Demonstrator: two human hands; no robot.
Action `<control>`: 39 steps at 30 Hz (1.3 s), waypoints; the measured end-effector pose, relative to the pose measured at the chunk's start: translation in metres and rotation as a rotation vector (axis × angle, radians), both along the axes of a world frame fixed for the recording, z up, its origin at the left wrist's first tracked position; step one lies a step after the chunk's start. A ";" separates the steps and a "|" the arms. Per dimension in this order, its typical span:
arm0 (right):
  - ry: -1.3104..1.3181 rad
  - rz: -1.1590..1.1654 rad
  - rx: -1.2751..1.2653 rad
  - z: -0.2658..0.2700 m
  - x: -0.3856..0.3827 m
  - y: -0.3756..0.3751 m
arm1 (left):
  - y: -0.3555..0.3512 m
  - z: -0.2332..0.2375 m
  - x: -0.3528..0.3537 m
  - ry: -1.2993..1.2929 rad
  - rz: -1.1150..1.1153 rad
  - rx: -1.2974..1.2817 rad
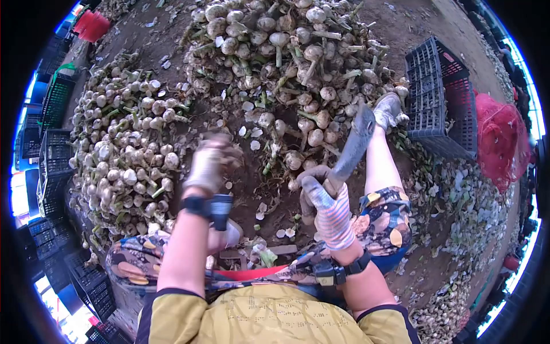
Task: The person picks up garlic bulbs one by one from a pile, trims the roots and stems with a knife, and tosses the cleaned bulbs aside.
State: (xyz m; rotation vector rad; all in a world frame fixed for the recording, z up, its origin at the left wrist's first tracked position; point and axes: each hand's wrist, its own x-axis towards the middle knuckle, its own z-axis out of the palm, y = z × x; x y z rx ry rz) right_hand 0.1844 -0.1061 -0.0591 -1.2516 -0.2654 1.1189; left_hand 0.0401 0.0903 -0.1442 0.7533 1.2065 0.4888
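My right hand point(326, 206), in a striped glove with a grey palm and fingers, is closed around the short handle of a curved knife point(352, 146). Its broad dark blade points up and away from me, toward my outstretched foot. To the left, my gloved left hand point(209, 163) is smeared by motion, so its fingers and anything in them cannot be made out. It is over the bare soil, beside a heap of trimmed garlic bulbs point(129, 155). Ahead of both hands lies a large pile of garlic with stalks point(281, 46); several bulbs reach close to the blade.
A black plastic crate point(427, 97) stands tilted at the right, beside a red mesh sack point(501, 140). More dark crates point(56, 152) line the left side. A red container point(91, 26) sits far left. Garlic skins and cut stalks point(478, 206) litter the ground at right.
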 end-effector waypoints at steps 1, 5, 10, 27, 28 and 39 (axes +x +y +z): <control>0.020 0.007 -0.029 0.005 0.003 0.000 | -0.008 -0.026 0.024 0.200 -0.255 0.127; 0.085 -0.013 -0.047 0.010 0.007 0.006 | -0.037 -0.109 0.098 0.854 -0.724 0.386; -0.018 -0.001 -0.125 0.008 0.010 0.006 | -0.043 -0.149 0.090 0.243 -0.296 0.147; -1.164 0.474 0.007 -0.005 -0.004 0.002 | -0.067 0.092 -0.022 -0.183 -0.652 0.160; -1.167 0.442 0.034 -0.010 -0.005 0.002 | -0.074 0.102 -0.016 -0.248 -0.598 0.113; -1.059 0.199 -0.076 -0.070 0.027 0.004 | -0.088 0.149 -0.030 -0.446 -0.880 0.272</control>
